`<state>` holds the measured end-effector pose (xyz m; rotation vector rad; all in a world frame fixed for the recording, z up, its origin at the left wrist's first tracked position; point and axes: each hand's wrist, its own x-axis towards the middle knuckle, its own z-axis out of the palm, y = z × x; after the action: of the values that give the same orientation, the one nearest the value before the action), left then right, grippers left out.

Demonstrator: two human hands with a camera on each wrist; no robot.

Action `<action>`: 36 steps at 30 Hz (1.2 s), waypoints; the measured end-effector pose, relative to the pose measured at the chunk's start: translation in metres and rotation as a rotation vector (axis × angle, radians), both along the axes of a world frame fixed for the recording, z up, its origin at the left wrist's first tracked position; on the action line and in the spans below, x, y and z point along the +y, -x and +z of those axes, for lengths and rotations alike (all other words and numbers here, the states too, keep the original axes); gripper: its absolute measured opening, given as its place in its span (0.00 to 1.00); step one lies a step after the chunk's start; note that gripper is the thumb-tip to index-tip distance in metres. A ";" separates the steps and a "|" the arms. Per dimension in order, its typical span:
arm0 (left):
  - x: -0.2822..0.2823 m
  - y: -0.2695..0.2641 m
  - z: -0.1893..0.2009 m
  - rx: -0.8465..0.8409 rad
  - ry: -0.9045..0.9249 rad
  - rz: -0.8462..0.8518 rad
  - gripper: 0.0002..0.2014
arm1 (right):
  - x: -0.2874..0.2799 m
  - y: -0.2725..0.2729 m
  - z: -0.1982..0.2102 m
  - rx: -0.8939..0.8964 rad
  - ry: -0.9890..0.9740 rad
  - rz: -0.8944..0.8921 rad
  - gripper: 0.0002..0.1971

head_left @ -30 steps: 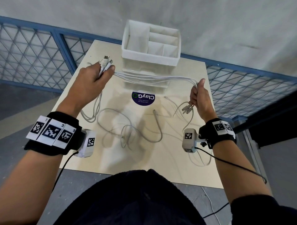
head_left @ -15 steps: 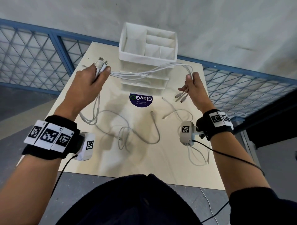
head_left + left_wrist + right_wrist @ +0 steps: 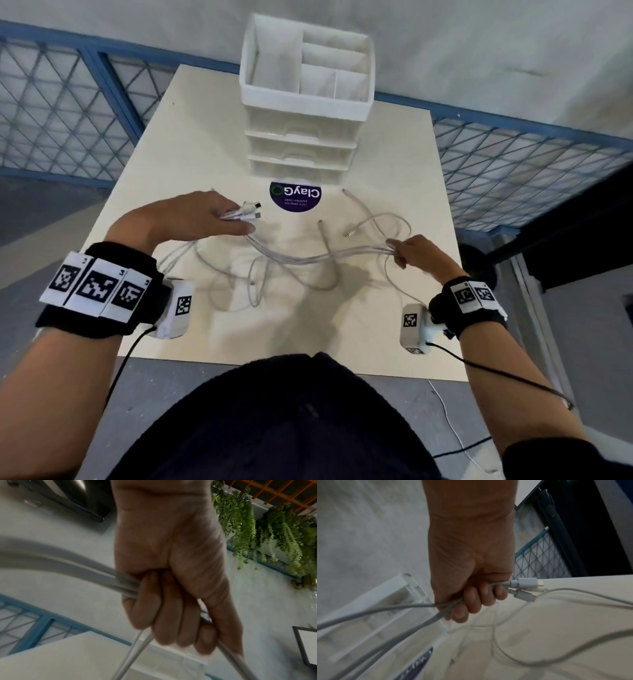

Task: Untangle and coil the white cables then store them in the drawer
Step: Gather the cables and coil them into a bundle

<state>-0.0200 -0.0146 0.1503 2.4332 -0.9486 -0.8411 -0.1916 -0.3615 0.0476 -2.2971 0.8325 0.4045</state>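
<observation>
A bundle of white cables (image 3: 318, 258) sags between my two hands just above the pale table (image 3: 178, 137). My left hand (image 3: 236, 221) grips one end, its fingers curled round the strands (image 3: 130, 588), and plugs (image 3: 253, 210) poke out past the fingers. My right hand (image 3: 399, 251) grips the other end low at the right, with white plugs (image 3: 525, 583) sticking out of the fist (image 3: 476, 601). More white cables (image 3: 260, 284) lie looped and crossed on the table under the bundle. The white drawer unit (image 3: 301, 150) stands at the table's far edge, its drawers closed.
An open white divided tray (image 3: 305, 92) tops the drawer unit. A round purple sticker (image 3: 295, 197) lies in front of it. Blue mesh railing (image 3: 61, 102) runs behind and beside the table. Loose cable ends (image 3: 373, 219) lie right of the sticker.
Both hands have come down from in front of the drawer unit toward the table and nearer to me. The bundle, stretched before, now hangs slack between them.
</observation>
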 end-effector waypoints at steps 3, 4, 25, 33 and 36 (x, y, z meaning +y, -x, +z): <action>-0.010 0.007 -0.012 0.115 -0.109 -0.125 0.27 | 0.000 0.019 -0.026 0.170 -0.055 0.125 0.18; -0.014 0.010 -0.016 0.125 -0.138 -0.138 0.26 | 0.002 0.022 -0.030 0.182 -0.082 0.112 0.17; -0.036 0.031 -0.036 0.152 -0.111 -0.133 0.20 | 0.038 -0.100 -0.049 -0.400 0.047 0.222 0.03; -0.051 0.022 -0.028 0.133 0.257 0.053 0.17 | 0.063 -0.127 0.085 -0.643 -0.312 0.265 0.04; -0.060 0.019 -0.023 0.236 0.493 0.180 0.15 | 0.078 -0.118 0.118 -0.631 -0.470 0.364 0.04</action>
<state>-0.0392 -0.0748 0.1272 1.9156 -0.7313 -0.7103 -0.0740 -0.2835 0.1653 -1.9390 -0.0022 0.0046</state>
